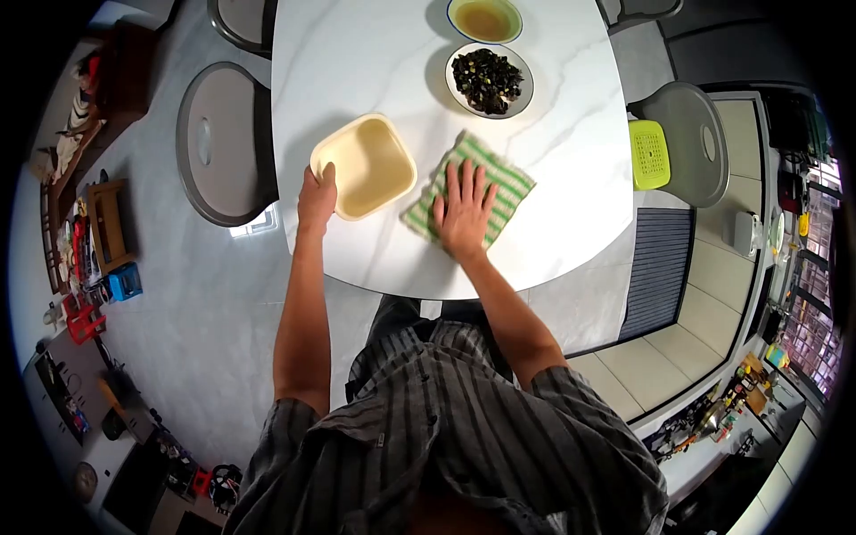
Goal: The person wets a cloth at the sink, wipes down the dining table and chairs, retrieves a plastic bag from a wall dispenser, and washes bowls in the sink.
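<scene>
My left hand (317, 198) grips the near left edge of a cream plastic basin (367, 169), thumb over the rim. Nothing shows inside the basin. To its right, my right hand (465, 214) lies flat with fingers spread on a green and white striped cloth (508, 189). The cloth is spread on the white marbled table (571, 143), with one corner pointing away from me. Behind the cloth sits a white plate (528, 94) of dark chopped food (486, 80).
A bowl of brownish liquid (484, 20) stands beyond the plate, near the top of the view. Grey chairs (227, 143) flank the table on both sides. A lime green slotted piece (649, 155) rests at the right chair. A dark striped mat (658, 267) lies on the floor.
</scene>
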